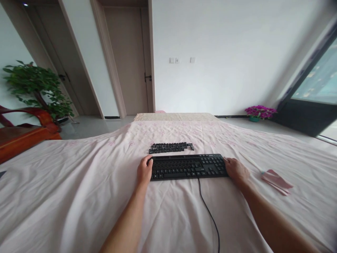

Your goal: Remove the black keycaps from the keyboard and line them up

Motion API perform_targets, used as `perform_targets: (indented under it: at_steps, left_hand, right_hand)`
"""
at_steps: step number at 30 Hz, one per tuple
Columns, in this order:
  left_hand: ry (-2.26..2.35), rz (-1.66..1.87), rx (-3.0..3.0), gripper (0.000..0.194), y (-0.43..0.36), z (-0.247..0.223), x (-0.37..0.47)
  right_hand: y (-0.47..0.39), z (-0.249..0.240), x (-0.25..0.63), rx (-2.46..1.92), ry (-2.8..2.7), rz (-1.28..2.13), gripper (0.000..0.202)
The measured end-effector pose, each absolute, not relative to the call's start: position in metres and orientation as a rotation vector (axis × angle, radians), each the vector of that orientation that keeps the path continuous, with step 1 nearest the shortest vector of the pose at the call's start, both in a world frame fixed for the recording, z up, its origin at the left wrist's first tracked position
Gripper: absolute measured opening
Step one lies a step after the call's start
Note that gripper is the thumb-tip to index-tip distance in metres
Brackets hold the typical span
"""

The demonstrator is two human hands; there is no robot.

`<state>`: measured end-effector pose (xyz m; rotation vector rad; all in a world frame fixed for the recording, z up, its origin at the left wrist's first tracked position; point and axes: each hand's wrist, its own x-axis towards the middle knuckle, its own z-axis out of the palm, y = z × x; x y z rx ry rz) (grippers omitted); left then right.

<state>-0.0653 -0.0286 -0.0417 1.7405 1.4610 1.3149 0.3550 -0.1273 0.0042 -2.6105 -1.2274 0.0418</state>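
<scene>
A black keyboard point(184, 168) lies on the pale pink cloth, with bare patches where keys are off in its upper left and middle rows. My left hand point(144, 170) grips its left end, thumb on the top edge. Around the right end, my right hand point(237, 171) holds it with the fingers partly hidden. Just beyond the keyboard, loose black keycaps point(168, 148) lie in rows on the cloth. From the keyboard's near edge a black cable point(208, 210) runs toward me.
A folded pink cloth point(277, 181) rests on the tablecloth point(105, 168) at right. A wooden chair point(31, 131) and a green plant point(37, 88) stand at left. Purple flowers point(260, 111) in a green pot are on the floor at back right.
</scene>
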Motion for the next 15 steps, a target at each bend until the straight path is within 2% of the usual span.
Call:
perform_targets:
  at_steps: [6,15]
  left_hand:
    - [1.496,1.363,1.639,0.041,-0.0273,-0.0439,-0.0641]
    - [1.523,1.421,1.559,0.045,-0.0341,-0.0346,-0.061]
  right_hand:
    - [-0.1296,0.0047,0.352,-2.612,-1.206,0.005,0.051]
    - [-0.1337,0.0086,0.349,-2.557,-1.287,-0.086,0.05]
